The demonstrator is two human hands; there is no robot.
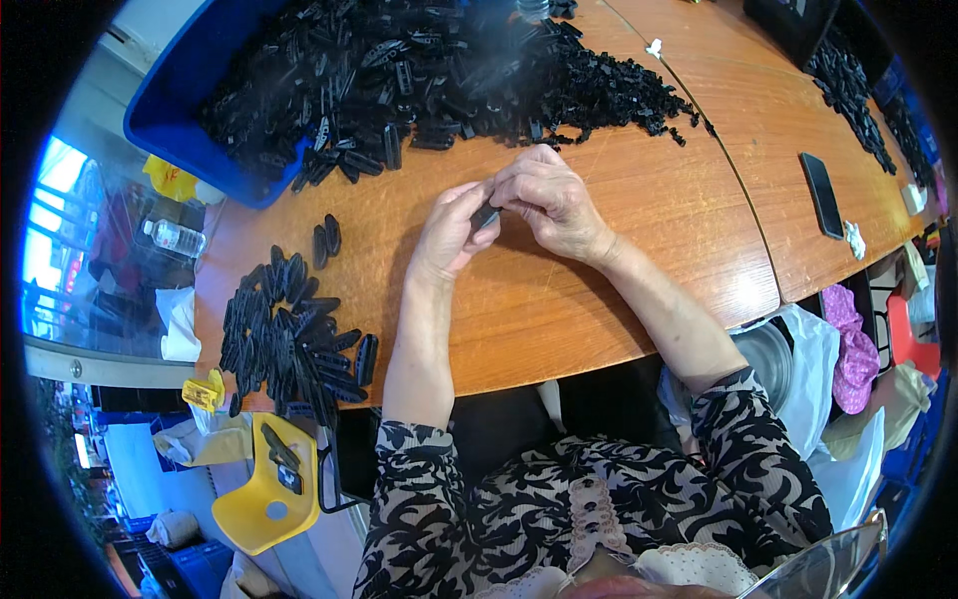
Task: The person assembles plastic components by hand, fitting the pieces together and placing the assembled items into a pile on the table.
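Both my hands meet above the wooden table, close to the large pile of parts. A small black plastic part (486, 216) sits between them. My left hand (451, 228) is closed around it, its thumb and fingers wrapped on the piece. The fingers of my right hand (549, 203) are bent and pinch at the upper end of the same part. Much of the piece is hidden by my fingers. Just beyond my hands lies a heap of black plastic parts (399, 75), long ones at left and smaller ones at right. Several long black pieces (289, 334) are gathered at the table's left edge.
A blue bin (165, 125) is tipped at the far left, parts spilling from it. On the wooden table (639, 260), a seam runs toward a dark phone (821, 195) at right. A yellow chair (264, 504) stands at lower left, and a plastic bottle (175, 238) lies left of the table.
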